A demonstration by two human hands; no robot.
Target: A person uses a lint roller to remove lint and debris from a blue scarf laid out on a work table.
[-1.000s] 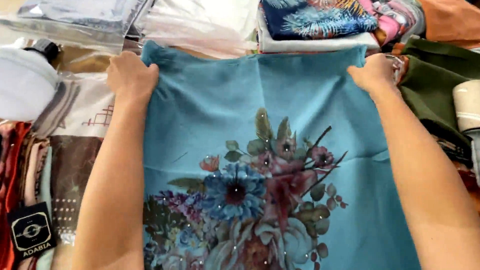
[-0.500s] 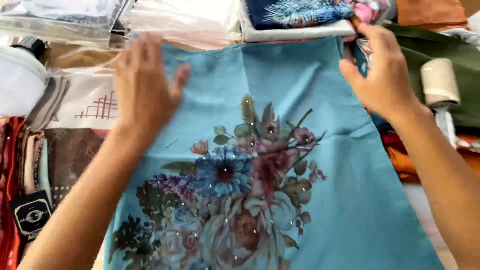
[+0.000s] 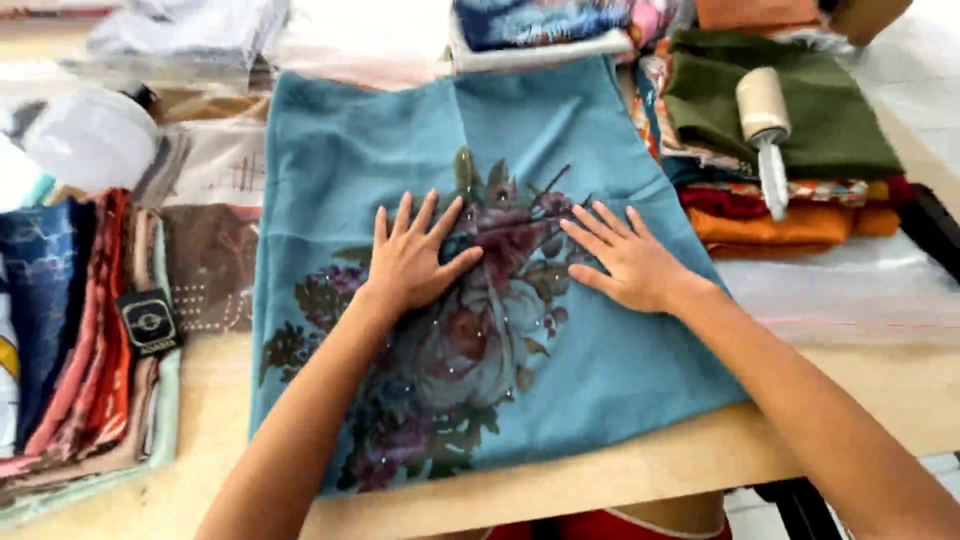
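Both hands have come down from the far corners of the teal-blue fabric piece with the printed floral bouquet (image 3: 560, 380) to its middle. A second ago they held the top edge, one at each corner; half a second ago they were lifting off it and travelling inward. Now they lie flat on the print itself. The cloth also sits differently in view — its top edge reaches up to the stacks at the back, its near edge lies just short of the front rim of the pale wooden table (image 3: 620, 475). By the look of it, the work has passed from setting the edge to pressing and smoothing the centre.

The left hand (image 3: 410, 255) rests palm down on the flowers, fingers spread and pointing away from the person, thumb angled toward the other hand. The right hand (image 3: 630, 262) mirrors it, fingers fanned and turned slightly inward, its fingertips on a small ridge of creased cloth between the two. Neither grips anything — both are open and pressed to the surface. The forearms run in from the near edge, converging.

Well to the right, a lint roller with a white handle (image 3: 768, 140) lies on a folded olive-green cloth (image 3: 840, 120). Along the left stands a row of folded scarves in red, blue and pink (image 3: 70, 330).
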